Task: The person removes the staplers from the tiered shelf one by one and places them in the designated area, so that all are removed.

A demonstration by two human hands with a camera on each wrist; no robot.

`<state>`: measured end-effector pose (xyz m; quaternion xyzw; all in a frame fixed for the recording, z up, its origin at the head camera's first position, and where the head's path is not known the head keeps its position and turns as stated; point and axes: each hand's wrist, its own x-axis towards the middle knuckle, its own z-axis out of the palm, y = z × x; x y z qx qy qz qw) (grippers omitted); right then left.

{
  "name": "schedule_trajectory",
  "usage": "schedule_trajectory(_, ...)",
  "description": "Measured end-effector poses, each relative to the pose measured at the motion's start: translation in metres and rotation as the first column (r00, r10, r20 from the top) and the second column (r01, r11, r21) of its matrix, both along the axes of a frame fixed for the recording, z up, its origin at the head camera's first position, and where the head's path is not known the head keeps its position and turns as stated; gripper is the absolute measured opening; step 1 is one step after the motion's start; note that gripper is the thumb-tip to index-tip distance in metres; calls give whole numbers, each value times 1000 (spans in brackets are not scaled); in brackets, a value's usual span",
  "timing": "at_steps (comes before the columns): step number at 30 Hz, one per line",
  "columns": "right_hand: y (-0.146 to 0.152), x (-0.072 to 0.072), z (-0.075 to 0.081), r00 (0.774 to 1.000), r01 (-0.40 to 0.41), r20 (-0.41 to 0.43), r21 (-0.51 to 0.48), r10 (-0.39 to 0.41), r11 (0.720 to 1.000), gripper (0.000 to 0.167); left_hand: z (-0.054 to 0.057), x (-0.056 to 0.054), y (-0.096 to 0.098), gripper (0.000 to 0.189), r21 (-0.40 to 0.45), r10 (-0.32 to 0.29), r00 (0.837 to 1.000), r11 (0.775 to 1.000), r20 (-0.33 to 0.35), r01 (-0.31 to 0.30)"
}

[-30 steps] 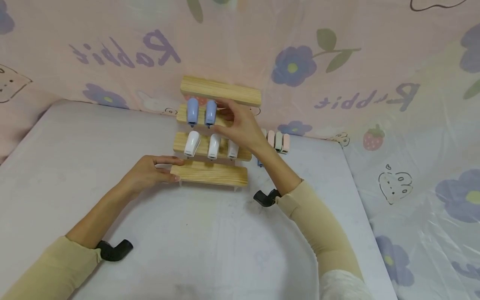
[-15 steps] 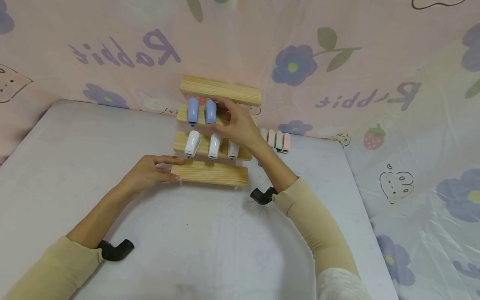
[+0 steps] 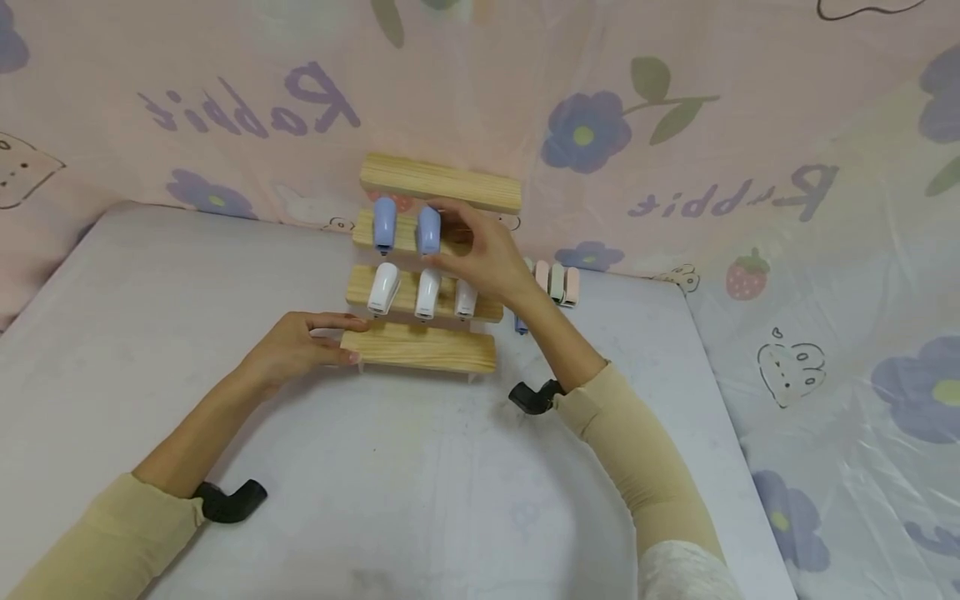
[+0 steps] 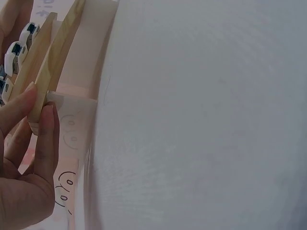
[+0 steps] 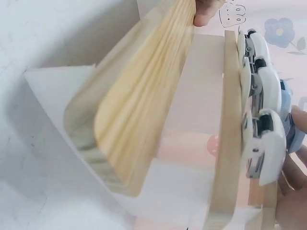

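A tiered rack with wooden boards (image 3: 420,348) stands on the table near the back wall. My left hand (image 3: 288,350) grips the left end of its lowest board, thumb on one face and fingers on the other in the left wrist view. My right hand (image 3: 487,254) pinches a small blue stapler (image 3: 428,230) at the third board, fingers behind it and thumb at its lower front. Left of it stands another blue stapler (image 3: 385,223). On the second board are three white staplers (image 3: 427,293); the rightmost (image 5: 268,143) shows close in the right wrist view.
Right of the rack, partly behind my right forearm, several small staplers (image 3: 557,283) in pink, green and blue stand on the white tabletop (image 3: 420,483). A patterned curtain (image 3: 465,83) hangs behind. Black curved pieces (image 3: 234,501) sit at both wrists.
My right hand and the blue stapler shift slightly right and down along the third board, widening the space from the other blue one. My left hand stays on the lowest board.
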<state>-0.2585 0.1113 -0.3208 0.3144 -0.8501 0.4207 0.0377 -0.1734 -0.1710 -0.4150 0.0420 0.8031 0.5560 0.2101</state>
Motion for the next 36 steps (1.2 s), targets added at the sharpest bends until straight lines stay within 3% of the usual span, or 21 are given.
schedule_trajectory(8, 12, 6, 2, 997, 5, 84, -55, -1, 998, 67, -1, -1, 0, 60, 5, -8, 1000, 1000, -14, 9)
schedule_trajectory(36, 68, 17, -2, 1000, 26, 17, -80, -24, 996, 65, 3, 1, 2, 60, 18, -15, 1000, 1000, 2, 15)
